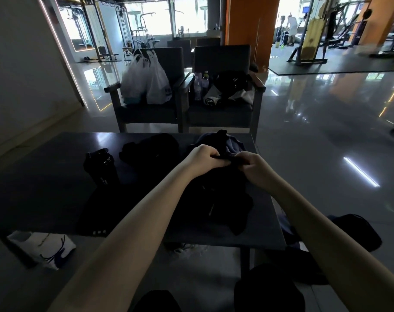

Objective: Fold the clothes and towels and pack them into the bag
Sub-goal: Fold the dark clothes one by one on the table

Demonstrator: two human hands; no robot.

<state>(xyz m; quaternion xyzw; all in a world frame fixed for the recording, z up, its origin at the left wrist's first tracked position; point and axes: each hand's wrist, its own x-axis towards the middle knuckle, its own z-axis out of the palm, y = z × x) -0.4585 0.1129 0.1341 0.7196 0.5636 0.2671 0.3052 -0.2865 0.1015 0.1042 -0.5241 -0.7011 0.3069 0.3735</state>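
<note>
A black garment [216,199] lies crumpled on the dark table [45,176], spreading toward the near edge. My left hand [206,159] and my right hand [254,166] both pinch its top edge, close together, lifting it slightly. Behind them sits a dark blue garment [229,143] at the table's far edge. Another black garment [151,147] lies at the far middle. A flat black piece with small white marks [101,212] covers the table's near left. No open bag can be made out.
A black shaker bottle [101,165] stands on the table's left. A white patterned cloth [43,246] lies below the table's left edge. Two armchairs [223,113] beyond hold white plastic bags [146,79], bottles and clothes. A dark item [353,230] lies right of the table.
</note>
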